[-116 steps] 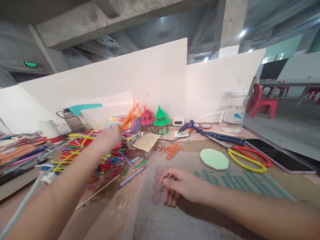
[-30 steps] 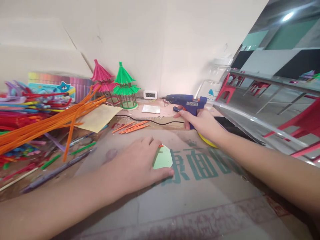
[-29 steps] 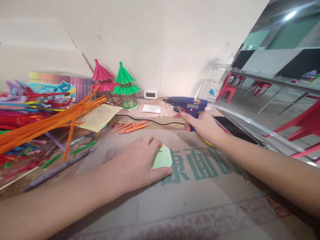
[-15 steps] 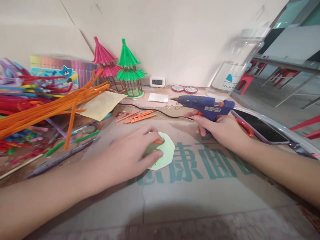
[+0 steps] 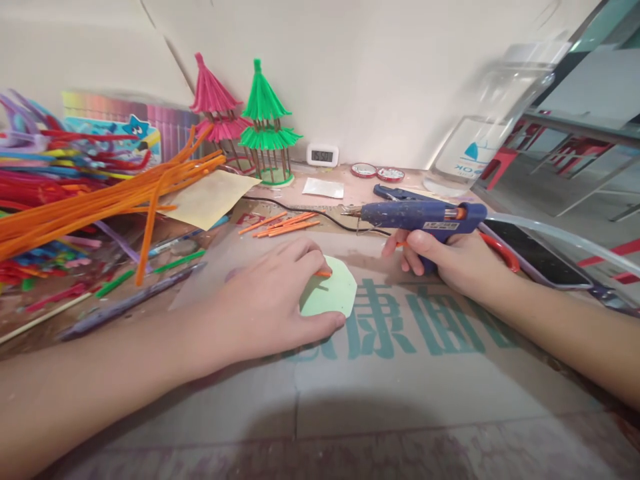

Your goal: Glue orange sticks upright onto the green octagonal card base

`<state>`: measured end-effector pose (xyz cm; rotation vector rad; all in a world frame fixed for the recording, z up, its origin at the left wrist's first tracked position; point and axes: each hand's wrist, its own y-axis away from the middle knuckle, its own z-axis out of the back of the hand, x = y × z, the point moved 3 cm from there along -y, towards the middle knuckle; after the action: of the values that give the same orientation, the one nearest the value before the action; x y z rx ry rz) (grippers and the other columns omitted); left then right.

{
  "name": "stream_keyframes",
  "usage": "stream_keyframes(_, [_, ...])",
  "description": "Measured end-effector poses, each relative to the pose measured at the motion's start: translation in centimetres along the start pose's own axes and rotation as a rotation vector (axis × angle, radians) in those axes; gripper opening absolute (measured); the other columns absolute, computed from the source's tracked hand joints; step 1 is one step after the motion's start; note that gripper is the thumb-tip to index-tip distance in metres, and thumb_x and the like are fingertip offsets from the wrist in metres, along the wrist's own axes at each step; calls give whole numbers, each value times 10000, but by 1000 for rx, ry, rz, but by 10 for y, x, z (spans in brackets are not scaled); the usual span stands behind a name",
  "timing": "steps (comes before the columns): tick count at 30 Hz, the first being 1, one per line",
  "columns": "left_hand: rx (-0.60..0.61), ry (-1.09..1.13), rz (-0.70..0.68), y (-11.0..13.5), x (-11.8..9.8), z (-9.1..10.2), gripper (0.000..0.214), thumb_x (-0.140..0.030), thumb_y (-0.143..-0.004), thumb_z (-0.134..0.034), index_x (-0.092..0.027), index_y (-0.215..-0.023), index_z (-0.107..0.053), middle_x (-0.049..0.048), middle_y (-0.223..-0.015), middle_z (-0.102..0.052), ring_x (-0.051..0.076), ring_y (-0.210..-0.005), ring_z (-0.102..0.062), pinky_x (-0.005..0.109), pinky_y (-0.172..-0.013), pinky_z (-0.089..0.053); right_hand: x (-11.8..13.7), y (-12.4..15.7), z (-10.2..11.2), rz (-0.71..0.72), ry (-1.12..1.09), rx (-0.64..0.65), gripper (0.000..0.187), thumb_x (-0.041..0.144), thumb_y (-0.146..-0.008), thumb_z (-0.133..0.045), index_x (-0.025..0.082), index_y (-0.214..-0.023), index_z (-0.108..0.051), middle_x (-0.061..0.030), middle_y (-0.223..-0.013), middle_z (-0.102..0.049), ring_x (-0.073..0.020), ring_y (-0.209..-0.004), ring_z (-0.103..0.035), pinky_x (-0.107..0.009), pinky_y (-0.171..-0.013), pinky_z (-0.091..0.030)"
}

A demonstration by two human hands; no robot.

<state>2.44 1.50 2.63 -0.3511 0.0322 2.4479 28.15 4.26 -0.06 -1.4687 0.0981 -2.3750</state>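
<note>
Right hand [image 5: 460, 260] grasping glue gun [image 5: 400, 215], nozzle pointing left; left hand [image 5: 275, 287] over green card [image 5: 333, 292] on printed sheet [image 5: 350, 393], orange stick [image 5: 324, 273] at fingertips, can't tell if grip closed; loose orange sticks [image 5: 293, 225] beyond

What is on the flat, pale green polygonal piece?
The left hand and a thin orange stick show over the piece; its left part is covered, so anything there is hidden.
</note>
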Motion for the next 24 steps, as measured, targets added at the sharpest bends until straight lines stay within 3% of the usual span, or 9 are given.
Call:
stream_keyframes(6, [43, 133, 31, -2, 7, -4, 337, -512, -881, -576, -224, -1055, -582, 42, -1185, -583, 258, -1099, -579, 369, -869, -429, 1, -1, 0, -12, 13, 30, 486, 634, -930, -543, 212, -780, -732, -16, -604, -610, -188, -663, -635, -328, -678, -503])
stream_keyframes(13, [61, 61, 59, -3, 2, -1, 596, -704, -715, -683, -214, -1045, -602, 59, -1166, -591, 304, -1038, -592, 410, -836, -426, 5, 0, -2, -9, 6, 36, 495, 627, -936, -542, 187, -862, -757, 6, -570, -554, -156, -603, -584, -322, -671, -504])
stream_keyframes(24, [12, -51, 2, -1, -3, 0, 458, -591, -809, -627, -195, -1039, -618, 78, -1155, -613, 302, -1038, -586, 400, -809, -440, 7, 0, -3, -39, 22, 51, 520, 659, -918, -544, 191, -863, -764, 0, -584, -561, -154, -592, -567, -326, -677, -509])
